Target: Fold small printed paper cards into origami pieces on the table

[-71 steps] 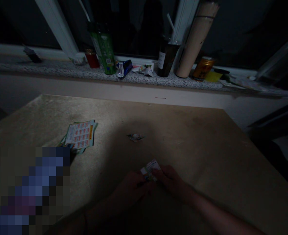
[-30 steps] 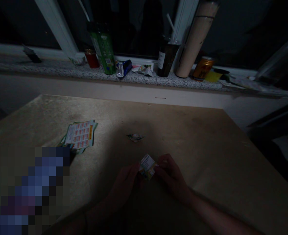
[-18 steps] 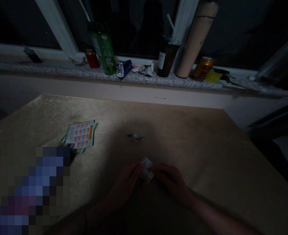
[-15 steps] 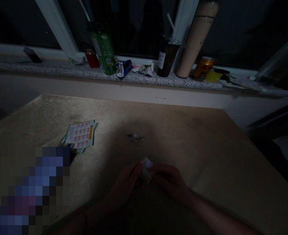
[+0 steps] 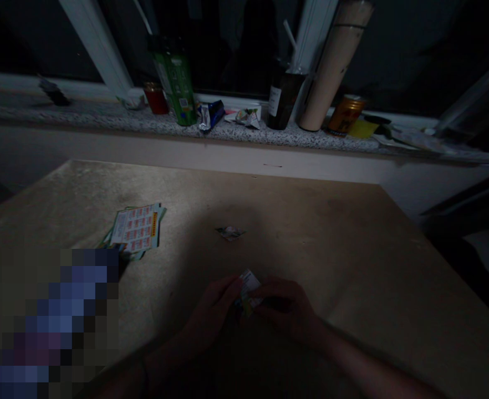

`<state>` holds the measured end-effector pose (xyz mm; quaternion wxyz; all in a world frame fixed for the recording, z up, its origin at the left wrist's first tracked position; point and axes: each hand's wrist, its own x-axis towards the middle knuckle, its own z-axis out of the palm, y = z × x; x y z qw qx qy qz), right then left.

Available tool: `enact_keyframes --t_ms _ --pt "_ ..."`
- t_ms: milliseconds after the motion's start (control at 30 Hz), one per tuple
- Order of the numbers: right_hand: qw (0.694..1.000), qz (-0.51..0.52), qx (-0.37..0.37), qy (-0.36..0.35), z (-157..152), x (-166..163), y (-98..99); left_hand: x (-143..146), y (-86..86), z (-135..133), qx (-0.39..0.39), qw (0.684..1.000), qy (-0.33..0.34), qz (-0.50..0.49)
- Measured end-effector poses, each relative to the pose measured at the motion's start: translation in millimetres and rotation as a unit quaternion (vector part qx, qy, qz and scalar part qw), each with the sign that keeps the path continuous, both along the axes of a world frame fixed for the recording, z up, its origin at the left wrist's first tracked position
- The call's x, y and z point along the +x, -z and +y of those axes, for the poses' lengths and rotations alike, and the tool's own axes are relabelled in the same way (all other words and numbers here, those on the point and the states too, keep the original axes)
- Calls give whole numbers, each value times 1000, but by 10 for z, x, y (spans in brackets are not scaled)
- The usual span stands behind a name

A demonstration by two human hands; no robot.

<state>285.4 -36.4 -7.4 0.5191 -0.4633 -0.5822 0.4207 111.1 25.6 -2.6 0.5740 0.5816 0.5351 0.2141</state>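
Between my hands, low over the table, is a small folded piece of printed paper (image 5: 250,282), with a whitish upper part and darker print below. The fingers of my left hand (image 5: 214,303) are closed on its left edge. My right hand (image 5: 289,305) pinches it from the right, with fingertips across its face. Just beyond lies another small folded printed paper (image 5: 230,233), diamond-shaped and flat on the table. A stack of printed sheets (image 5: 136,227), with rows of red print, sits farther left. Deep shadow hides the lower fingers.
The pale table (image 5: 344,244) meets a wall below a speckled stone sill (image 5: 228,131). Along the sill stand a green cup (image 5: 177,88), a red jar (image 5: 156,98), a dark cup (image 5: 285,100), a tall pink flask (image 5: 331,66) and an orange can (image 5: 345,115). Pixelation covers the lower left.
My right fingers have shifted over the paper's front, and more of its whitish side now shows. My left hand has hardly moved; the other paper and the stack lie as before.
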Motion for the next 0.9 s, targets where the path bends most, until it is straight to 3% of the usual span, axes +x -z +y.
enact_keyframes --t_ms 133,333,467,700,900 --pt "1000 -4 -12 6 3 1 -3 12 -27 5 8 1000 8 -3" --pt "1000 -5 0 15 15 2 -27 35 -88 46 33 992 118 -42" --pt "1000 -12 -8 17 8 7 -19 35 -84 46 56 988 135 -40" --pt "997 26 -66 41 -22 -12 -10 59 -90 29 32 985 159 -64" --pt "997 45 -30 61 -3 -11 -10 63 -97 33 37 977 197 -69"
